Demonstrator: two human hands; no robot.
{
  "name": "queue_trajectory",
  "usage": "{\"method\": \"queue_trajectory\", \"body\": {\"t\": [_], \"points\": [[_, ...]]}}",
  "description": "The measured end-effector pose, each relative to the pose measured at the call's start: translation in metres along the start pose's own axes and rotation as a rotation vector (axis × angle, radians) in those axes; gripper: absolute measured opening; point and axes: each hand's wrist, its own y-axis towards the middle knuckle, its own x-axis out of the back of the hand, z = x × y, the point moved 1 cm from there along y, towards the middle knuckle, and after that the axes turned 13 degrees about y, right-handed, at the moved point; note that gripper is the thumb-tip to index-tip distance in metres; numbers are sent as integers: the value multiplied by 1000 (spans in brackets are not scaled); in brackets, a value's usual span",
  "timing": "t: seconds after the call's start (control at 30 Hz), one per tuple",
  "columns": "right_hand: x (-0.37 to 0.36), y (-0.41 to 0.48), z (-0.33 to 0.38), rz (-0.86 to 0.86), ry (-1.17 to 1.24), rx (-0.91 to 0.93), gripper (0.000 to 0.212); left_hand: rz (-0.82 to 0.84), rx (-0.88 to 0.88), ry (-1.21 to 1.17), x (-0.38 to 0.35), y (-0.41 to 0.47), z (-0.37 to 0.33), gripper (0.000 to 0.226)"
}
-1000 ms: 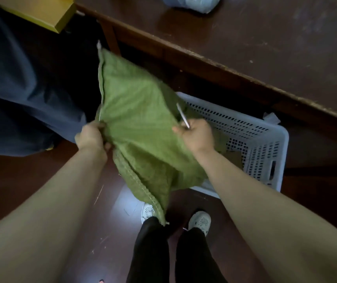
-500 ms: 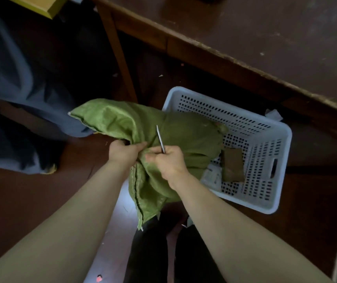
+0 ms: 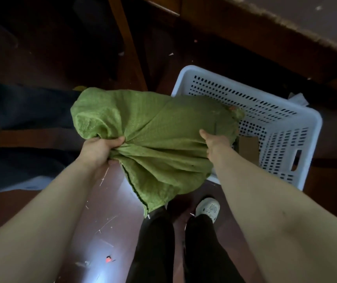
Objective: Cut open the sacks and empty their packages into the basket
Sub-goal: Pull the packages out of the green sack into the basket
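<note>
Glossy reddish floor (image 3: 94,252) shows pale glare at lower centre; a dark wooden table (image 3: 306,19) crosses the upper right.

1 green sack (image 3: 163,139), 1 white basket (image 3: 316,127), 1 brown package (image 3: 248,147), 2 hands of mine, left hand (image 3: 98,149) and right hand (image 3: 214,141), 1 white shoe (image 3: 208,208), 1 table (image 3: 326,17)

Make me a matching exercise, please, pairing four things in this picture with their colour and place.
Things:
1. sack
2. basket
3. package
4. shoe

Descriptions:
A. brown, lying inside the basket
B. green, bunched in the grip of the left hand
C. white, worn on a foot
D. white, holding a package

Pairs: 1-B; 2-D; 3-A; 4-C
</note>
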Motion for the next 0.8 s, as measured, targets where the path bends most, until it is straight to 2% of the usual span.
{"method": "queue_trajectory", "body": {"t": [0.1,0.2,0.27,0.33,0.4,0.5,0.6,0.7,0.8], "points": [[-10,11,-8,12,-1,-15,66,4,10,-45,6,5,2,18],[-11,4,-8,15,57,-17,34,-5,7,-67,6,7,2,18],[-8,-9,-1,-52,122,-1,13,-38,15,-46,5,12,1,18],[-1,-27,14,-121,193,81,17,-83,0,3,0,16,-6,16],[9,-47,32,-170,253,243,23,-115,-31,12,-7,22,-21,14],[19,-76,42,-138,264,513,30,-90,-11,-111,-15,30,-45,13],[16,-91,36,-63,100,549,22,-144,-1,-110,-17,32,-55,19],[19,-101,44,-67,193,596,32,-174,-17,-177,-14,32,-56,19],[17,-112,43,37,74,615,37,-218,45,-335,-9,31,-53,34]]}}
